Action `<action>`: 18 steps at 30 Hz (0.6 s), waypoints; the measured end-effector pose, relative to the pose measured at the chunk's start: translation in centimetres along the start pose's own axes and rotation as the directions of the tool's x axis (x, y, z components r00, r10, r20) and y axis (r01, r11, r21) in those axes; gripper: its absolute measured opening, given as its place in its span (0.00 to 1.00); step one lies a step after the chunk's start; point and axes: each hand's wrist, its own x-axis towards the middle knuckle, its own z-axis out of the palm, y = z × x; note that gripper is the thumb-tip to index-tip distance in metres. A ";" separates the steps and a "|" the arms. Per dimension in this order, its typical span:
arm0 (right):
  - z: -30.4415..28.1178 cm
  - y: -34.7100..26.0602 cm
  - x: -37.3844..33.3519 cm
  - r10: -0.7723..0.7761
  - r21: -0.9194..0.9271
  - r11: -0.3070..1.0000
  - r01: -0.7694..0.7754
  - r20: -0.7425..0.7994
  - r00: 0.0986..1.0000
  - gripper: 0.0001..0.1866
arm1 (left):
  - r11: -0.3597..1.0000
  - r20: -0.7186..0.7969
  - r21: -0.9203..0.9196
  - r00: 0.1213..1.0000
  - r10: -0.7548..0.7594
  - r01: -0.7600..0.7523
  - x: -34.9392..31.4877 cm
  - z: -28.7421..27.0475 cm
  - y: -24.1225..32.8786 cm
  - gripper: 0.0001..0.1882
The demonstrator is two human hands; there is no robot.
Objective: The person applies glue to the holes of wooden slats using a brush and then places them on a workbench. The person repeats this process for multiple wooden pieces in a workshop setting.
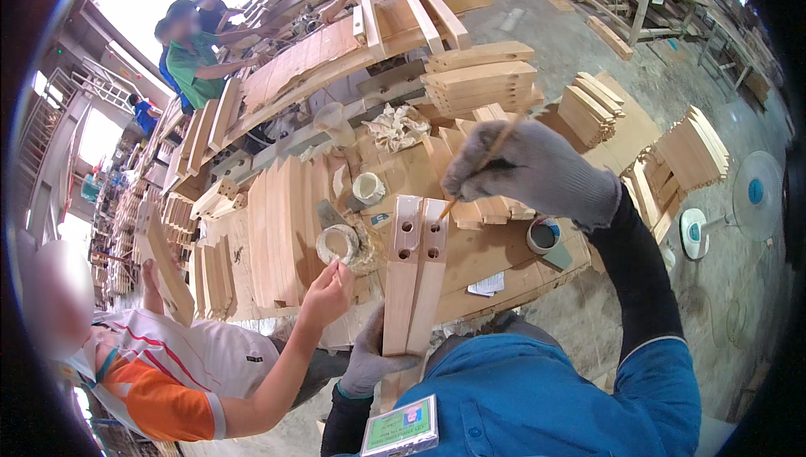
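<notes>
My gloved left hand (369, 362) grips two stiff, light-looking pale wooden bars with holes (414, 276) low down, while my gloved right hand (525, 167) pinches a thin wooden stick (480, 163).

Grey knit gloves (537, 167), pale tan wood pieces (414, 281), blue shirt (537, 398).

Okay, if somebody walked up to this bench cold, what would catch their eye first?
Probably the pair of pale wooden pieces with drilled holes at centre, gripped from below by the gloved left hand. Above them the gloved right hand pokes a thin stick toward one hole. At lower left, a co-worker's bare hand reaches toward a smeared glue pot.
</notes>
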 end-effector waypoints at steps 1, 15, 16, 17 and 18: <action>-0.1 0.3 -0.8 -0.007 0.052 0.999 0.009 -0.040 0.999 0.03 | 1.000 0.003 -0.006 1.000 0.010 -0.010 0.0 0.0 -0.2 0.53; 6.7 6.0 -6.2 0.444 0.829 0.478 0.290 -0.512 0.735 0.03 | 0.996 0.031 -0.020 0.996 0.082 -0.081 -0.5 1.5 0.8 0.50; 6.3 5.9 -6.3 0.435 0.824 0.480 0.300 -0.521 0.735 0.03 | 0.996 0.017 -0.021 0.996 0.087 -0.086 -0.5 1.7 0.8 0.50; 5.9 5.4 -6.3 0.417 0.798 0.528 0.291 -0.542 0.729 0.04 | 0.993 0.007 0.019 0.993 0.117 -0.117 -0.5 1.7 0.5 0.50; 5.2 4.7 -6.5 0.400 0.769 0.573 0.282 -0.563 0.723 0.04 | 0.988 -0.002 0.060 0.989 0.145 -0.145 -0.4 1.7 0.1 0.50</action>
